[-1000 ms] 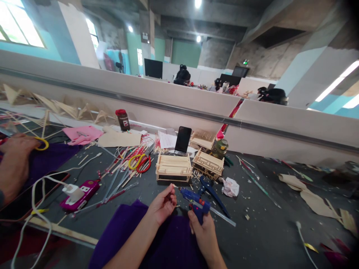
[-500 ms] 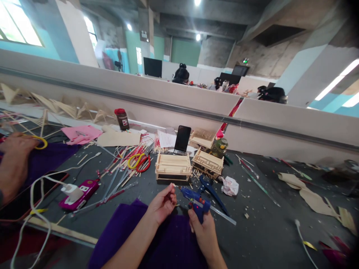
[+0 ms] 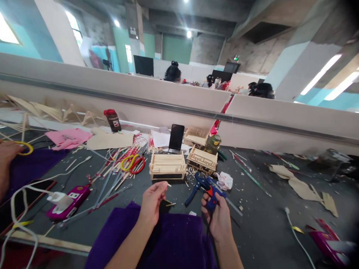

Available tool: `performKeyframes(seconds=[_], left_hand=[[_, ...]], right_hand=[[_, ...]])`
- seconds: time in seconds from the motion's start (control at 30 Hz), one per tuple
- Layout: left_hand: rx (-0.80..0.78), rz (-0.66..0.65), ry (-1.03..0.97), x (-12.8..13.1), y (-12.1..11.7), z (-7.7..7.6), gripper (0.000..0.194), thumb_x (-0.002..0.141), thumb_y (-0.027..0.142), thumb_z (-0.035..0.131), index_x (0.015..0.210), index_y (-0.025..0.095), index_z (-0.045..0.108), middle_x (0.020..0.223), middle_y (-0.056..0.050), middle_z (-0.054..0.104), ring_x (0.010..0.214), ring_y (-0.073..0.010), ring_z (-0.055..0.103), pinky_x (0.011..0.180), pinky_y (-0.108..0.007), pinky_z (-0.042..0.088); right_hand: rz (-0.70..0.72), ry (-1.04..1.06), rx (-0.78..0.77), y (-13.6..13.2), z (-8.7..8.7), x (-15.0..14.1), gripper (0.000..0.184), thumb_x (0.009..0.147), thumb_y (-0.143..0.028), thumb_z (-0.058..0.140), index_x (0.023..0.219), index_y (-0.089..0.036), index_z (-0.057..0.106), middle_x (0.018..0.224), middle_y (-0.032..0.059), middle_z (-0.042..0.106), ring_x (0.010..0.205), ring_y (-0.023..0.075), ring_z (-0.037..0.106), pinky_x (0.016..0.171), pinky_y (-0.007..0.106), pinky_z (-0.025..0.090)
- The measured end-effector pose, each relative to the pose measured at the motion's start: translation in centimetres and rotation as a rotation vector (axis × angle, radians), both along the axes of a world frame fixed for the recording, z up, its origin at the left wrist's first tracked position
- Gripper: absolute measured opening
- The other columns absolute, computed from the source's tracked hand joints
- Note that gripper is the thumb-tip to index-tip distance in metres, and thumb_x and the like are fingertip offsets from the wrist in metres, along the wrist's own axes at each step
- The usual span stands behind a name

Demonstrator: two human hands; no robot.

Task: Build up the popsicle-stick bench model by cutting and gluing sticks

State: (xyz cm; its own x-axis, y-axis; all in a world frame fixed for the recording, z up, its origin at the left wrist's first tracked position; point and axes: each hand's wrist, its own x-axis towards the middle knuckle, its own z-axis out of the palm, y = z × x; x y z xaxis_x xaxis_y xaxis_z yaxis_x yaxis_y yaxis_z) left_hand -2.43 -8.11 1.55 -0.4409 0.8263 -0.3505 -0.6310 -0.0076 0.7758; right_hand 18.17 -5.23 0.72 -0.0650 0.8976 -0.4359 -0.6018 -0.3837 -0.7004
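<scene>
My left hand [image 3: 152,201] pinches a thin wooden stick [image 3: 168,184] just in front of a small box built of sticks [image 3: 167,167]. To the right, my right hand [image 3: 219,216] grips a blue glue gun [image 3: 212,192] with a red trigger, its nozzle turned away from the stick. A purple cloth [image 3: 168,243] lies under both forearms. A second stick box [image 3: 202,160] stands beside the first, and a black phone [image 3: 176,138] leans upright behind them.
Yellow and red scissors [image 3: 131,163] lie among loose sticks at the left. A pink device [image 3: 68,195] with a white plug and cable sits nearer. Another person's hand [image 3: 7,158] is at the far left edge. Crumpled paper [image 3: 224,181], paper scraps [image 3: 300,185] and a low partition wall [image 3: 252,123] surround the grey table.
My right hand has swung the glue gun to the right, away from the stick. The left hand still pinches the stick. The view has shifted a little to the right.
</scene>
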Motion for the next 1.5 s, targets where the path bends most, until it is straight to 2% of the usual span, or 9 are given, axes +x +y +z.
performKeyframes(seconds=[0.13,0.3,0.53,0.7,0.83,1.0,1.17,1.33,1.5], left_hand=[[0.031,0.04,0.09,-0.4,0.2,0.4,0.031,0.056,0.028,0.088,0.077,0.01,0.074,0.063,0.0,0.063,0.05,-0.0052,0.05,0.047,-0.015,0.042],[0.038,0.056,0.16,-1.1,0.6,0.3,0.033,0.056,0.033,0.088,0.078,0.013,0.074,0.066,0.0,0.064,0.051,-0.0057,0.048,0.047,-0.018,0.04],[0.132,0.093,0.654,-2.8,0.5,1.1,0.021,0.071,0.035,0.078,0.083,0.018,0.077,0.074,0.0,0.066,0.057,-0.0083,0.048,0.051,-0.021,0.038],[0.238,0.072,1.05,-4.7,1.0,2.1,0.014,0.08,0.031,0.07,0.086,0.021,0.076,0.086,-0.003,0.069,0.081,-0.0163,0.062,0.071,-0.026,0.048],[0.25,0.059,1.257,-5.8,1.4,2.8,0.015,0.083,0.031,0.066,0.085,0.02,0.076,0.085,-0.003,0.068,0.076,-0.0156,0.062,0.066,-0.026,0.047],[0.262,0.005,1.302,-5.6,1.6,2.8,0.016,0.084,0.031,0.065,0.084,0.019,0.075,0.084,-0.003,0.067,0.07,-0.0138,0.059,0.061,-0.025,0.044],[0.275,-0.068,1.281,-5.4,1.7,2.4,0.016,0.083,0.033,0.067,0.079,0.018,0.073,0.08,-0.002,0.066,0.066,-0.0131,0.056,0.06,-0.025,0.042],[0.268,-0.161,1.267,-5.8,1.6,2.2,0.017,0.083,0.034,0.066,0.079,0.019,0.074,0.076,-0.003,0.066,0.072,-0.016,0.059,0.063,-0.026,0.045],[0.291,-0.183,1.371,-5.9,1.4,2.3,0.015,0.086,0.029,0.063,0.082,0.02,0.074,0.082,-0.004,0.068,0.082,-0.0185,0.062,0.074,-0.029,0.047]], right_hand=[[0.031,0.093,-0.096,1.3,-1.1,0.6,0.024,0.077,-0.038,0.068,0.085,-0.015,0.066,0.065,-0.0007,0.064,0.042,0.0061,0.047,0.037,0.016,0.038],[0.029,0.177,-0.157,2.2,-2.3,0.2,0.012,0.081,-0.026,0.066,0.086,-0.015,0.068,0.074,0.0021,0.07,0.056,0.0091,0.061,0.051,0.017,0.051],[0.023,0.162,-0.122,1.6,-2.5,1.0,0.014,0.074,-0.014,0.065,0.087,-0.014,0.07,0.083,0.0054,0.073,0.078,0.0157,0.068,0.075,0.028,0.058],[-0.063,-0.13,0.04,-0.1,-3.1,1.4,0.032,0.064,-0.023,0.077,0.095,-0.018,0.069,0.097,0.0049,0.071,0.092,0.0191,0.066,0.084,0.03,0.055],[-0.231,-0.595,0.23,-1.4,-3.1,1.5,0.05,0.069,-0.036,0.074,0.115,-0.022,0.061,0.124,0.009,0.06,0.113,0.0235,0.057,0.09,0.034,0.051],[-0.162,-1.098,0.684,-1.9,0.0,-0.6,0.021,0.088,-0.034,0.058,0.102,-0.021,0.065,0.101,0.0077,0.063,0.091,0.0217,0.059,0.084,0.037,0.048],[-0.013,-1.222,1.022,-0.9,3.0,-5.5,0.012,0.091,-0.022,0.056,0.086,-0.022,0.066,0.084,0.0038,0.066,0.085,0.0202,0.058,0.082,0.035,0.043],[0.069,-1.265,1.097,0.9,3.6,-9.5,0.01,0.089,-0.02,0.061,0.085,-0.023,0.069,0.084,0.0037,0.068,0.086,0.0211,0.059,0.081,0.033,0.042],[0.159,-1.182,1.094,2.0,3.9,-10.7,0.012,0.088,-0.017,0.061,0.085,-0.023,0.071,0.086,0.005,0.069,0.091,0.0216,0.059,0.082,0.032,0.045]])
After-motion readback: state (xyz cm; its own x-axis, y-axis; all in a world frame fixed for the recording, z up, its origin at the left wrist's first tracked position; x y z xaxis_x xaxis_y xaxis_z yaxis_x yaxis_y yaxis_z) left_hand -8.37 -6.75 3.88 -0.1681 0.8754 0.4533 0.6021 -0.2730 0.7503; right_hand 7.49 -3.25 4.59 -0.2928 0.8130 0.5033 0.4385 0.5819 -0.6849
